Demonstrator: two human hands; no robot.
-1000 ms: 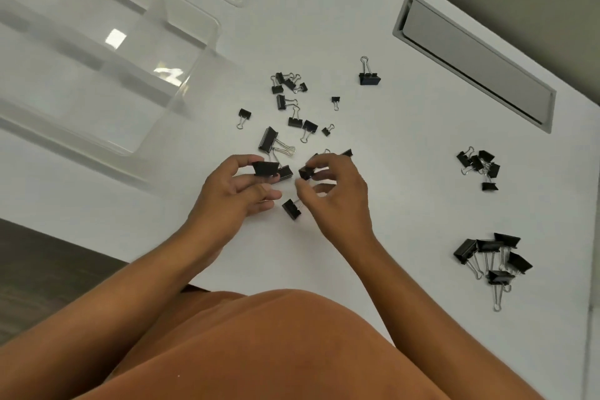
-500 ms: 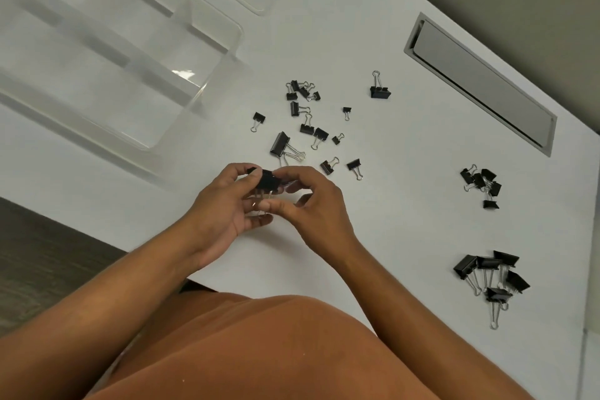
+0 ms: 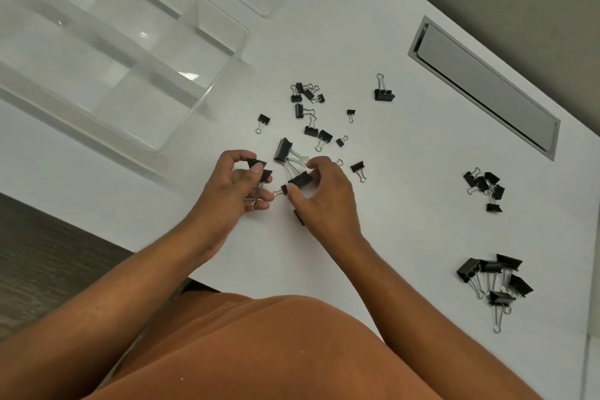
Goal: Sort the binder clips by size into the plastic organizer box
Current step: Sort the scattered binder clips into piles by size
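Two hands (image 3: 233, 185) (image 3: 324, 195) — each holding clips (image 3: 300, 179).

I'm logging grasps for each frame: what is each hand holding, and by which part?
The left hand grips binder clips by their black bodies, wire handles hanging down. The right hand pinches a large clip by its black body.

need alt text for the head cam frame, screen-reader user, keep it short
A person's left hand and right hand each pinch black binder clips over a white table, amid scattered loose clips. Two sorted piles lie at right; the clear organizer box sits upper left, no clips visible inside.
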